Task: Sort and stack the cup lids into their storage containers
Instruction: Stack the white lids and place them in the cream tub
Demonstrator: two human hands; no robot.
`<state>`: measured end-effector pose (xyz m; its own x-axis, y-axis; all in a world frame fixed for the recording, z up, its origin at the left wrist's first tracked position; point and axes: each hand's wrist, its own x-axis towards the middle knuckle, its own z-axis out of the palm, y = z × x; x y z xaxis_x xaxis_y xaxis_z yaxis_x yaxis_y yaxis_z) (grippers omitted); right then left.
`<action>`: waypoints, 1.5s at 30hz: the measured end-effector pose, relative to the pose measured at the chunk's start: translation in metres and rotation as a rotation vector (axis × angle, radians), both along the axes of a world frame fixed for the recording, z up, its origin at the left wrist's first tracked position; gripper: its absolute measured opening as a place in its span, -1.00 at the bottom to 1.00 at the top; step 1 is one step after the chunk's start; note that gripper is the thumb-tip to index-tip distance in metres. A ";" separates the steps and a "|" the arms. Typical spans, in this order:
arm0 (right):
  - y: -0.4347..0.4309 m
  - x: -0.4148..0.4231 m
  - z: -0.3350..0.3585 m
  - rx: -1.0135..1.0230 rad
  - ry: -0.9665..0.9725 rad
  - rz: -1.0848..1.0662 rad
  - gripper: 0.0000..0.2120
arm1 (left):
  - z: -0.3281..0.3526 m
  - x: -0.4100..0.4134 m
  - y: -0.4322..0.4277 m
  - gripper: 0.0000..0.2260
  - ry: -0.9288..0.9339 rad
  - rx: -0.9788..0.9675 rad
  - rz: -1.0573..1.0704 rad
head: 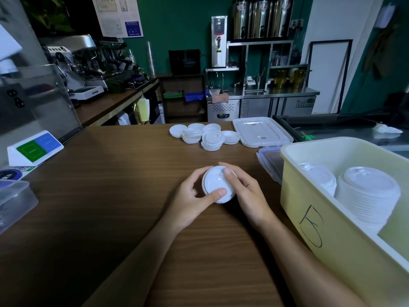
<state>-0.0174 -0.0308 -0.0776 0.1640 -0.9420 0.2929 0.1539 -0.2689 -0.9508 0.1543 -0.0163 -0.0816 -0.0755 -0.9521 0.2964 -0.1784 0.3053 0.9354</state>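
Seemingly partly done: stacks [371, 191] in the bin [309, 209] at 3 o'clock, loose pile [210, 136] waiting at 12 o'clock, one lid [213, 182] gripped between curled left hand [188, 196] and right hand [247, 193].

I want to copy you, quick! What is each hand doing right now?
Left hand: closed, holding the white lid by its left edge, thumb on top.
Right hand: closed, holding the same white lid from the right side.

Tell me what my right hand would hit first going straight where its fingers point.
Your right hand meets the round white plastic cup lid it grips; beyond that, probably the pile of loose white lids.
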 end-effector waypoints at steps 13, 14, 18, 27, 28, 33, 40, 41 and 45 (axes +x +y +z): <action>0.007 0.004 -0.008 -0.024 0.161 -0.099 -0.65 | 0.002 -0.002 0.008 -0.44 0.107 0.008 0.088; 0.010 0.004 -0.010 -0.030 0.194 -0.117 -0.61 | 0.002 -0.002 0.009 -0.46 0.114 0.007 0.107; 0.025 0.003 -0.010 -0.045 0.243 -0.129 -0.59 | 0.000 -0.003 0.030 -0.53 0.162 -0.008 0.153; 0.073 -0.005 0.003 -0.076 0.236 -0.045 -0.74 | 0.004 -0.003 0.101 -0.39 0.048 -0.042 0.203; 0.080 -0.006 0.007 -0.082 0.233 -0.038 -0.76 | 0.008 -0.003 0.108 -0.41 0.062 -0.037 0.200; 0.104 -0.007 0.046 -0.114 0.220 -0.008 -0.73 | 0.048 -0.004 0.140 -0.44 0.080 -0.054 0.183; 0.122 -0.040 0.126 -0.236 0.230 -0.050 -0.80 | 0.131 -0.034 0.158 -0.45 0.061 -0.174 0.129; 0.125 -0.049 0.134 -0.239 0.235 -0.062 -0.81 | 0.138 -0.043 0.158 -0.47 0.051 -0.187 0.113; 0.139 -0.097 0.159 -0.151 0.226 -0.086 -0.79 | 0.154 -0.086 0.146 -0.49 -0.010 -0.215 0.056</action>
